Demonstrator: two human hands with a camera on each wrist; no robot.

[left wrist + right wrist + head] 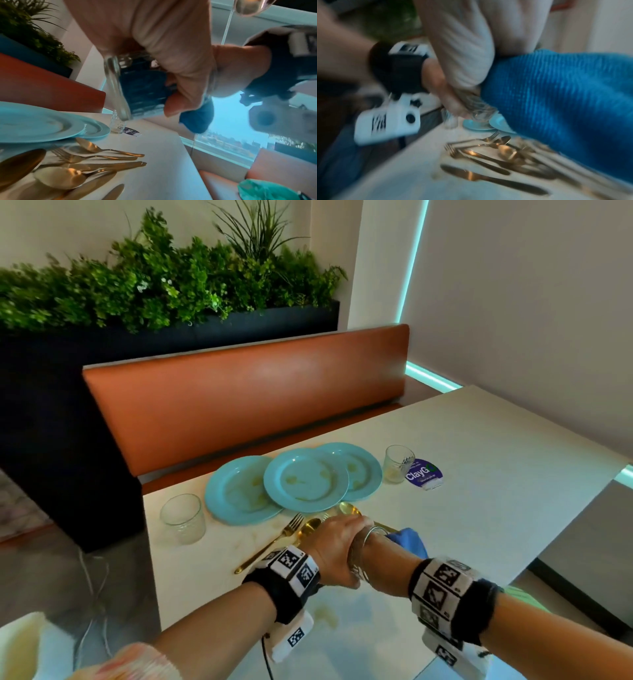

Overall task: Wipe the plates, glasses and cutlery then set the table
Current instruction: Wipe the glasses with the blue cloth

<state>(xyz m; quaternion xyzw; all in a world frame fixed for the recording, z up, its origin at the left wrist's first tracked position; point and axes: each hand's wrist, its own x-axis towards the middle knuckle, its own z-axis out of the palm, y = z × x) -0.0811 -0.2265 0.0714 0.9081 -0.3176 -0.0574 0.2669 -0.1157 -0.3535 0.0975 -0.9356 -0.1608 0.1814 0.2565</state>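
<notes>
My left hand (334, 546) grips a clear glass (359, 561), held tilted above the white table (479, 446). In the left wrist view its fingers (180, 75) wrap the glass (120, 86), which has a blue cloth (197, 119) stuffed inside it. My right hand (378, 549) holds that cloth (409, 541) at the glass mouth, its fingertips hidden. The blurred right wrist view shows the cloth (556, 101) beside the glass (479, 108). Three stained teal plates (305, 479) overlap further back. Gold cutlery (274, 542) lies under my hands.
A second glass (183, 522) stands near the table's left edge and a third (397, 463) right of the plates, next to a blue ClayGo sticker (423, 474). An orange bench back (239, 405) and a planter (154, 285) lie beyond. Stains mark the table near me.
</notes>
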